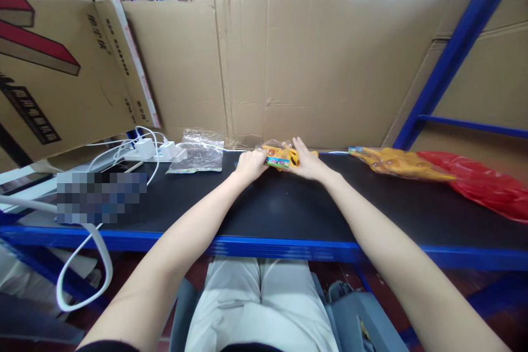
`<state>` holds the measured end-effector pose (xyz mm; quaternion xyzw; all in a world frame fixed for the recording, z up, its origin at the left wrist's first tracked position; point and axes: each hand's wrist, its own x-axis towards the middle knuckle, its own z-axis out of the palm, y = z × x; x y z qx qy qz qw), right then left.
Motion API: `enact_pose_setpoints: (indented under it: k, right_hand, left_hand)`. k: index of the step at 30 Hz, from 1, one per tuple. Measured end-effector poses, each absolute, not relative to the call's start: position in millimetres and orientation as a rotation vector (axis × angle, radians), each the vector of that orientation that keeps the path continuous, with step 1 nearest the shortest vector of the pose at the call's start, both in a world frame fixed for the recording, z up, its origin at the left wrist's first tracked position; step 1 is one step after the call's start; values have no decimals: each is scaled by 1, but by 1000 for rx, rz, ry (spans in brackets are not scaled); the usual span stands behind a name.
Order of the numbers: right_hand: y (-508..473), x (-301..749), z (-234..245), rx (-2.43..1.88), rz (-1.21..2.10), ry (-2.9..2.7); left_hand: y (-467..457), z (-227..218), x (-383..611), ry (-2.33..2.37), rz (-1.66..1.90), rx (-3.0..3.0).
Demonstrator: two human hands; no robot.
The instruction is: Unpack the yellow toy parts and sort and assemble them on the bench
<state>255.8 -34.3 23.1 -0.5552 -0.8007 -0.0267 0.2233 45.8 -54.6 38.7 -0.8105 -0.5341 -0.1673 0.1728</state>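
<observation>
At the back middle of the black tabletop, a yellow plastic toy in a clear bag (278, 161) with a colourful printed label lies between my two hands. My left hand (252, 166) is closed on the left end of the bag. On the other side, my right hand (307, 163) grips the yellow toy, its fingers pointing away from me and partly around it. The exact kind of toy is too small and covered to make out. A flat clear plastic bag (198, 153) lies to the left of my left hand.
More yellow items in a clear bag (396, 163) lie at the right, beside a red plastic bag (480, 182). White plugs and cables on a power strip (160, 152) occupy the left. A cardboard wall (322, 66) closes the back; a blue rail (284, 247) edges the front.
</observation>
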Motion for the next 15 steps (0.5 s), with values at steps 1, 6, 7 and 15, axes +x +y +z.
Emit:
enact_pose_setpoints:
  k: [1,6,7,15]
  right_hand:
    - [-35,253,24,-1395,-89,-2248]
    - [-36,243,27,-991,-175,-2348]
    - [-36,242,27,-968,-191,-2341]
    - [-45,243,34,-1331,-286,-2087]
  left_hand:
    - [-54,37,47,-1480,-495,-2325]
    - [-47,34,41,-1193,-669,-2475]
    - [-47,35,39,-1157,-708,-2474]
    - [-39,38,27,-1312,-658,-2436]
